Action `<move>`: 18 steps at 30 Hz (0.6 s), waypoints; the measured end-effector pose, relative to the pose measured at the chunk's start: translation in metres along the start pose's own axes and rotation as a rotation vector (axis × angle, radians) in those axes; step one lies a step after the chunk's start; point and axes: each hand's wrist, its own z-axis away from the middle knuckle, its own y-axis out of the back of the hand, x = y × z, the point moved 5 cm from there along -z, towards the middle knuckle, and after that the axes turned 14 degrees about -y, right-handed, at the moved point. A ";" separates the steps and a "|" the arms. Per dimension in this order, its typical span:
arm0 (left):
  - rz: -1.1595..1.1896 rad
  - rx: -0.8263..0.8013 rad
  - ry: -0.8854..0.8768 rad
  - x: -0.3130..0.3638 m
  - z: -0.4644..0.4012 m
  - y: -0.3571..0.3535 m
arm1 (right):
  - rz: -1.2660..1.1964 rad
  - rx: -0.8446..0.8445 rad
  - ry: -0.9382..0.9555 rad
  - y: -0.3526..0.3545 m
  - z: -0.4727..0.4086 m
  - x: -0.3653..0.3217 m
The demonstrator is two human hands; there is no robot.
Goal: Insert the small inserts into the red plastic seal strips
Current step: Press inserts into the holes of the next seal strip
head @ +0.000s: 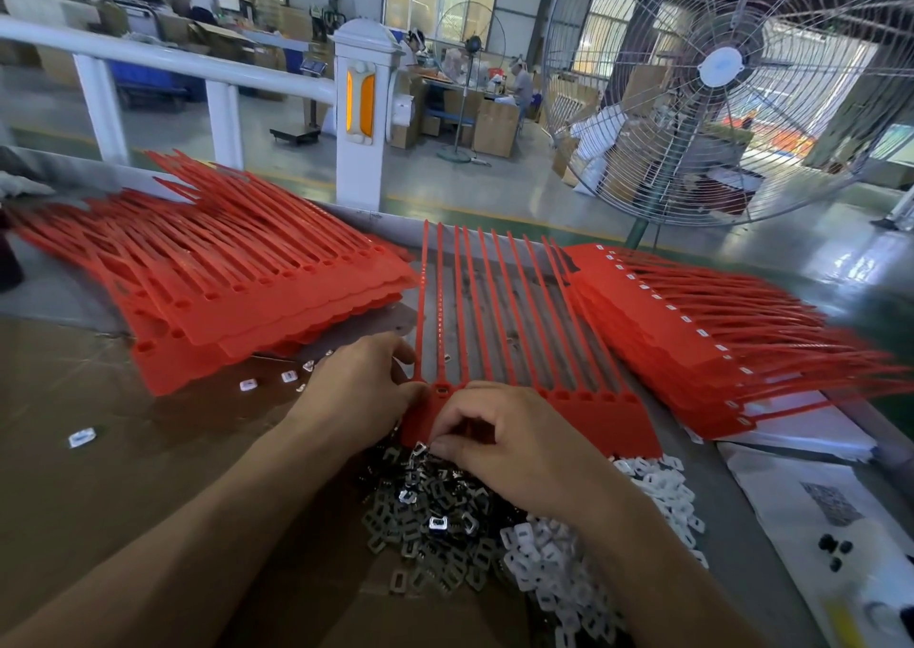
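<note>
Head view. Tabletop (99,474) carrying red seal strips in three groups: a fanned stack (237,276) at far left, a second stack (692,331) at right with white tabs along its edge, and one comb-like strip sheet (583,420) at centre, its thin tails running away toward the far edge. Left hand (356,395) lies at the sheet's near-left corner, fingers curled, thumb and fingertips pinching the edge of the sheet beside a slot; grip closed on the sheet. Right hand (514,444) rests over the sheet's near edge, fingers curled downward, tips pinching a small metal insert (420,448) just above the pile; grip closed on that insert. Directly near of the sheet, between the forearms, a heap of dark metal inserts (435,514); touching it on the right, a heap of white plastic inserts (554,563). Several loose inserts (81,437) lie scattered on the tabletop to the left of the left hand. At near right, a white sheet of paper (811,509) with small black pieces on it. Beyond the tabletop: a white railing (356,118) and a large caged fan (722,68) at far right; workshop floor with cardboard boxes and people seated in the distance.
</note>
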 end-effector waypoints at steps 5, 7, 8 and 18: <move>0.009 -0.007 0.008 -0.001 0.000 -0.001 | -0.123 0.068 -0.072 0.007 0.001 0.009; 0.004 -0.009 0.009 -0.001 0.000 0.000 | -0.172 0.104 -0.108 0.010 0.001 0.013; 0.001 -0.009 0.009 0.000 0.000 0.000 | -0.187 0.120 -0.127 0.011 0.001 0.014; 0.014 -0.006 0.006 0.000 0.001 0.000 | -0.258 0.378 -0.344 0.034 -0.008 0.039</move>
